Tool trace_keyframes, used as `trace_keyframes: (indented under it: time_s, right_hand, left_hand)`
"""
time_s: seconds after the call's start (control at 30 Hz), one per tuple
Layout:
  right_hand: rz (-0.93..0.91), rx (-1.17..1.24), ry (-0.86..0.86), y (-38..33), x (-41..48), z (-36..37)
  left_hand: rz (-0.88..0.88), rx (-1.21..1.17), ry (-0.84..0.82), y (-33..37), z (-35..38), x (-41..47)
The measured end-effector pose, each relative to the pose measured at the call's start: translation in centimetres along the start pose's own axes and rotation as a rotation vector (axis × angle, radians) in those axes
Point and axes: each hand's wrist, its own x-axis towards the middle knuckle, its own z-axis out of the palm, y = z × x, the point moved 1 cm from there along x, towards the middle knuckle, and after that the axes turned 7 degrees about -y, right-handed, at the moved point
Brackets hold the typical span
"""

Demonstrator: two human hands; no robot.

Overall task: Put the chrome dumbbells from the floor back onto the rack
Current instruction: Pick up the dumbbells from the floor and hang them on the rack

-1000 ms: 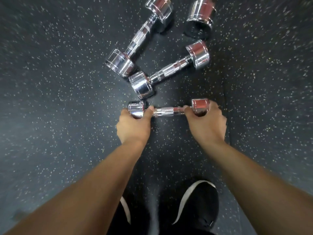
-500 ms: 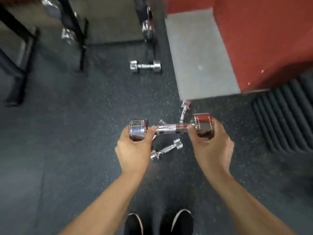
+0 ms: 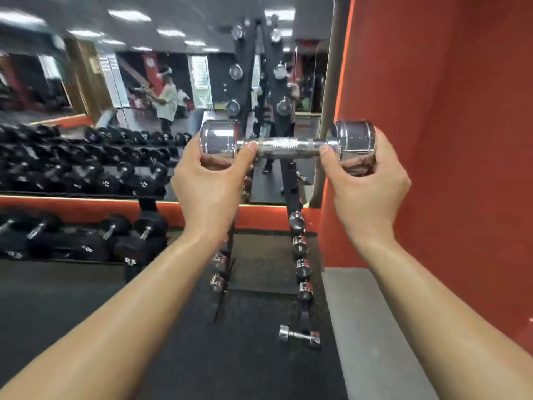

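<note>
Dumbbell (image 3: 288,146), chrome: your left hand (image 3: 209,180) grips one head, your right hand (image 3: 366,180) the other, bar level. Rack (image 3: 300,249) stands below; another chrome dumbbell (image 3: 300,336) lies on the floor (image 3: 173,327).

black dumbbells (image 3: 135,249) — "25", white numerals

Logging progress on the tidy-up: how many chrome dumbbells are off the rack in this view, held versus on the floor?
Held chrome dumbbell, in left hand and right hand: 1
Floor chrome dumbbell, beside the rack: 1
Total off the rack: 2
The racked ones are too blurred to count.
</note>
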Motion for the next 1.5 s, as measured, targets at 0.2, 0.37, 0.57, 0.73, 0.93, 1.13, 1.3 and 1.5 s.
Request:
trace_keyframes:
  time_s: [0.2,0.37,0.57,0.73,0.93,1.13,1.3,1.5]
  right_hand:
    - [-0.156,0.069,0.079,-6.3,3.6,11.6]
    - [-0.146,0.087,0.126,-6.6,4.5,20.3]
    - [-0.092,0.139,0.164,-1.1,5.7,30.5]
    - [-0.032,0.136,0.166,6.2,9.2,39.5]
    - [0.047,0.066,0.148,14.4,16.5,49.0]
    - [0.063,-0.07,0.177,19.6,21.5,55.7]
    - [0.105,-0.15,0.263,22.9,22.8,59.9]
    - [0.221,-0.319,0.393,26.1,22.0,65.7]
  left_hand:
    - [0.136,-0.027,0.023,-0.8,-8.0,11.2]
    - [0.125,-0.003,0.025,-5.2,-11.6,18.1]
    - [0.123,0.046,-0.014,-13.4,-11.6,26.6]
    - [0.138,0.104,-0.058,-22.0,-8.2,35.5]
    - [0.069,0.118,-0.138,-31.5,-1.8,47.0]
    - [0.031,0.112,-0.225,-38.5,2.8,55.6]
    - [0.04,0.085,-0.326,-43.5,5.7,60.5]
    - [0.061,-0.021,-0.551,-50.8,9.1,66.6]
